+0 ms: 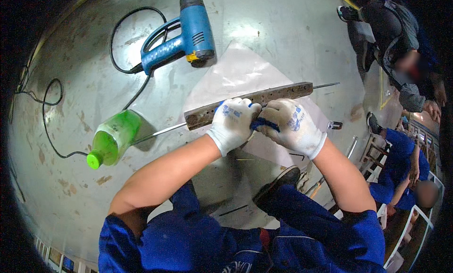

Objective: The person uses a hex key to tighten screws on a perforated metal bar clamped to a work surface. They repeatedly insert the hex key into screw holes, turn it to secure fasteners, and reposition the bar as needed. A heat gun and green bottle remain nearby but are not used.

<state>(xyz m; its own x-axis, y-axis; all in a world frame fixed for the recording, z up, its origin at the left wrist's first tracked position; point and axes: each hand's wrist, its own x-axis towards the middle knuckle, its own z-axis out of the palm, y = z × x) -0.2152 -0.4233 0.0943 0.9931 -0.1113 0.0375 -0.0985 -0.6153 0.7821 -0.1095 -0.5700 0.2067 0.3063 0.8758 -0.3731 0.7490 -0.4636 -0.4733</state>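
Note:
A long, dark, worn bar with a row of holes [200,116] lies slantwise before me. A thin metal rod [163,132] sticks out past its left end and also past its right end; whether it runs through or along the bar is hidden. My left hand [232,123], in a white glove with blue coating, is closed over the bar's near edge around its middle. Right beside it, my right hand [293,126], gloved alike, is closed on the bar too, thumb towards the left hand. Both sets of fingertips are partly hidden. Beneath the bar is a white sheet [231,74].
A blue heat gun [196,32] with a black cord lies beyond the bar. The green bottle [115,136] lies at the left, against the rod. A hex key [298,156] and a small dark-ended tool [335,125] are at the right. Two people [401,164] are farther right.

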